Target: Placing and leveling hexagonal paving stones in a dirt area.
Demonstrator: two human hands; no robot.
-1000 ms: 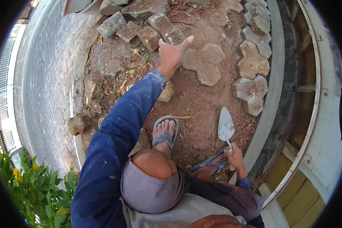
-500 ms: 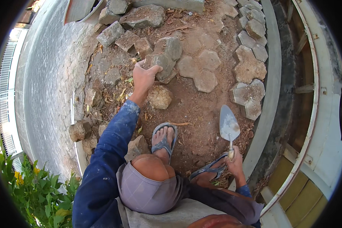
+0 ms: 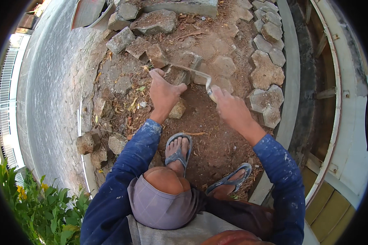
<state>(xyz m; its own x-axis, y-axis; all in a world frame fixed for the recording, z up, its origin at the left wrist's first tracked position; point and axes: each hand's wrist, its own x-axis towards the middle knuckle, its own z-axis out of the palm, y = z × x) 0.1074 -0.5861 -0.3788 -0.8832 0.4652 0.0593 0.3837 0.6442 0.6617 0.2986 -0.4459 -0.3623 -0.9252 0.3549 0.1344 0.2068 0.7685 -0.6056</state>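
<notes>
My left hand (image 3: 164, 94) grips a grey concrete paver (image 3: 177, 76) by its near side, thumb on the right and fingers on the left. The paver is tilted up, and its underside is hidden. In my right hand (image 3: 234, 109) is a pointing trowel (image 3: 209, 84), held by its handle. Its thin blade is seen edge-on, reaching left across the paver's top; I cannot tell whether it touches. A rough yellowish stone (image 3: 177, 109) lies on the soil just below my left hand. Flat lobed pavers (image 3: 225, 66) are set in the ground to the right.
A row of stacked pavers (image 3: 266, 73) runs along the concrete curb (image 3: 292, 81) at right. Broken blocks (image 3: 154, 22) lie at the far left, beside a wheelbarrow-like tray (image 3: 87, 14). My sandalled feet (image 3: 178, 152) stand on reddish soil. Leafy plants (image 3: 45, 208) grow at lower left.
My right hand has come up and left from beside my right foot, bringing the trowel over the paver. My left hand has shifted slightly right and nearer, with the paver still gripped.
</notes>
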